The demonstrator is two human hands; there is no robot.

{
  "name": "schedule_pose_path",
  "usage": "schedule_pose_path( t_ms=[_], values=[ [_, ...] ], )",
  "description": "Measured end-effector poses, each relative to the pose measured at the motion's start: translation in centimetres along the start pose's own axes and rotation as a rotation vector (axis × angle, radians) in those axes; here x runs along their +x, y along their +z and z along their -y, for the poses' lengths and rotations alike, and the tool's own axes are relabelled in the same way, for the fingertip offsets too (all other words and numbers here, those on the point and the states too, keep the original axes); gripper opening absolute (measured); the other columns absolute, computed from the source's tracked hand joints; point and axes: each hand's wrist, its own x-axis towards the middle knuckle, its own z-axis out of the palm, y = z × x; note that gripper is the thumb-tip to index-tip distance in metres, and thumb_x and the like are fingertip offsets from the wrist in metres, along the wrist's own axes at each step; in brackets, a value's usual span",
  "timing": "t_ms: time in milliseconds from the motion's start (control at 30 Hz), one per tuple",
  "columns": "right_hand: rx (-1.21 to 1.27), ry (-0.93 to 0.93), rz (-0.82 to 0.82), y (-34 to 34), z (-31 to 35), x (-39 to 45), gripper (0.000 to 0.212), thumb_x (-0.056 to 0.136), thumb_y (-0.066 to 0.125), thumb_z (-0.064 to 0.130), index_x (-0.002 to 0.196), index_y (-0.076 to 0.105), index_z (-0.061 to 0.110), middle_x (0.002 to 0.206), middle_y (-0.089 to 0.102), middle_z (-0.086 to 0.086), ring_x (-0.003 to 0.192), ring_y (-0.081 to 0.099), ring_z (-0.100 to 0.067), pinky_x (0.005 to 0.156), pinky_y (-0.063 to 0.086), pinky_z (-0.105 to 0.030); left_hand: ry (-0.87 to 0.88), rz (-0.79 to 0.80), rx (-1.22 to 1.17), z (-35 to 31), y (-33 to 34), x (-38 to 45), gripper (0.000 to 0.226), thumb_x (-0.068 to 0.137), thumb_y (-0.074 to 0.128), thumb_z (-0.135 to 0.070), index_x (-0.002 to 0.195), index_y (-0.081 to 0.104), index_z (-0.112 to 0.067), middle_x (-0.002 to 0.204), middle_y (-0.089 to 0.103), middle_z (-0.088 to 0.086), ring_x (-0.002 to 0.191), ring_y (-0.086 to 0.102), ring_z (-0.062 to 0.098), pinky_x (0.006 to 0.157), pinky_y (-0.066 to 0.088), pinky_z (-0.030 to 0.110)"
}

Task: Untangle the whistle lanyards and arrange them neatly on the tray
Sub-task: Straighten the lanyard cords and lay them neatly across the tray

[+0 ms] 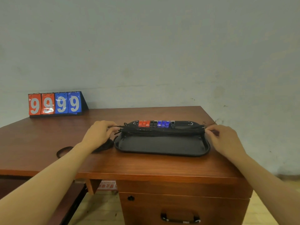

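Observation:
A black oval tray [162, 146] lies on the wooden desk. Along its far side stands a row of whistles: red ones [144, 123], black ones, then blue ones [163, 124]. Their black lanyards [162, 131] run as one bundle stretched lengthwise across the tray. My left hand [99, 133] pinches the bundle's left end just past the tray's left rim. My right hand [225, 138] pinches the right end at the tray's right rim. Some loose black cord [105, 146] hangs under my left hand onto the desk.
A flip scoreboard [56, 103] showing 99 in red and 99 in blue stands at the desk's back left by the wall. A round cable hole [64, 151] is in the desk under my left forearm. The desk's right edge lies close to my right hand.

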Motion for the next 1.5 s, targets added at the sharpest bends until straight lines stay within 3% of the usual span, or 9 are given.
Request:
schedule_pose_path(
  t_ms=[133, 233, 533, 667, 833, 967, 1100, 1300, 1500],
  values=[
    [-0.063, -0.040, 0.045, 0.9, -0.6, 1.3, 0.020, 0.096, 0.063, 0.030, 0.110, 0.076, 0.026, 0.103, 0.074, 0.005, 0.094, 0.065, -0.015, 0.087, 0.054, -0.032, 0.041, -0.027, 0.057, 0.6, 1.7, 1.2, 0.025, 0.100, 0.057, -0.021, 0.118, 0.074, -0.020, 0.100, 0.067, -0.005, 0.086, 0.059, 0.011, 0.084, 0.051, 0.030],
    [-0.141, -0.098, 0.054, 1.3, -1.0, 1.8, 0.022, 0.095, 0.061, 0.035, 0.111, 0.076, 0.030, 0.099, 0.071, 0.005, 0.094, 0.061, -0.017, 0.084, 0.053, -0.034, 0.079, -0.027, 0.140, 0.2, 2.1, 1.9, 0.026, 0.100, 0.058, -0.026, 0.120, 0.073, -0.026, 0.095, 0.061, -0.006, 0.085, 0.058, 0.015, 0.076, 0.050, 0.032],
    [-0.189, 0.016, 0.073, 0.9, -0.5, 1.3, 0.030, 0.095, 0.050, 0.057, 0.117, 0.068, 0.047, 0.104, 0.051, 0.015, 0.116, 0.039, -0.021, 0.086, 0.027, -0.040, 0.046, 0.081, 0.154, -0.1, 0.9, 1.7, 0.034, 0.095, 0.062, -0.022, 0.128, 0.063, -0.032, 0.107, 0.051, -0.007, 0.092, 0.054, 0.010, 0.079, 0.049, 0.030],
    [-0.189, -0.051, 0.003, 0.1, 0.8, -0.3, 0.029, 0.100, 0.043, 0.051, 0.110, 0.069, 0.044, 0.107, 0.050, 0.015, 0.116, 0.035, -0.017, 0.089, 0.022, -0.037, 0.021, 0.067, 0.147, 1.6, -2.0, -0.1, 0.029, 0.094, 0.064, -0.020, 0.120, 0.065, -0.033, 0.112, 0.054, -0.005, 0.081, 0.055, 0.005, 0.076, 0.047, 0.025],
    [-0.179, -0.177, 0.046, -0.2, 3.7, -2.6, 0.035, 0.101, 0.035, 0.046, 0.116, 0.067, 0.043, 0.113, 0.051, 0.015, 0.115, 0.035, -0.014, 0.091, 0.026, -0.039, -0.003, 0.165, 0.231, 4.7, -5.9, -2.9, 0.025, 0.094, 0.065, -0.025, 0.119, 0.067, -0.031, 0.115, 0.057, -0.003, 0.091, 0.057, 0.005, 0.086, 0.047, 0.026],
    [-0.183, -0.306, 0.101, 0.3, 7.3, -4.6, 0.036, 0.103, 0.031, 0.044, 0.119, 0.064, 0.044, 0.113, 0.048, 0.016, 0.113, 0.033, -0.011, 0.090, 0.023, -0.037, -0.163, 0.298, 0.365, 6.9, -7.9, -4.4, 0.046, 0.096, 0.061, -0.044, 0.136, 0.056, -0.023, 0.133, 0.056, 0.007, 0.110, 0.060, 0.017, 0.100, 0.049, 0.036],
    [-0.183, -0.410, 0.140, 1.4, 10.8, -6.1, 0.042, 0.103, 0.023, 0.047, 0.121, 0.061, 0.044, 0.114, 0.047, 0.016, 0.112, 0.035, -0.011, 0.091, 0.025, -0.036, -0.430, 0.288, 0.379, 7.8, -8.7, -6.1, 0.083, 0.096, 0.052, -0.059, 0.152, 0.021, -0.006, 0.148, 0.046, 0.023, 0.126, 0.057, 0.035, 0.104, 0.046, 0.046],
    [-0.196, -0.481, 0.226, 3.8, 13.4, -7.1, 0.040, 0.104, 0.023, 0.047, 0.122, 0.059, 0.043, 0.117, 0.046, 0.018, 0.115, 0.035, -0.010, 0.099, 0.026, -0.036, -0.327, 0.540, 0.426, 7.7, -9.0, -7.3, 0.029, 0.098, 0.053, -0.011, 0.122, 0.054, -0.027, 0.117, 0.059, 0.000, 0.089, 0.061, 0.015, 0.066, 0.049, 0.024],
    [-0.062, -0.377, 0.137, 3.7, 12.7, -6.8, 0.038, 0.104, 0.028, 0.040, 0.116, 0.064, 0.039, 0.110, 0.052, 0.019, 0.111, 0.038, -0.008, 0.095, 0.030, -0.037, -0.280, 0.565, 0.396, 9.1, -8.9, -8.0, 0.012, 0.097, 0.064, -0.026, 0.108, 0.060, -0.029, 0.105, 0.060, -0.007, 0.096, 0.060, 0.012, 0.080, 0.047, 0.025]
  ],
)
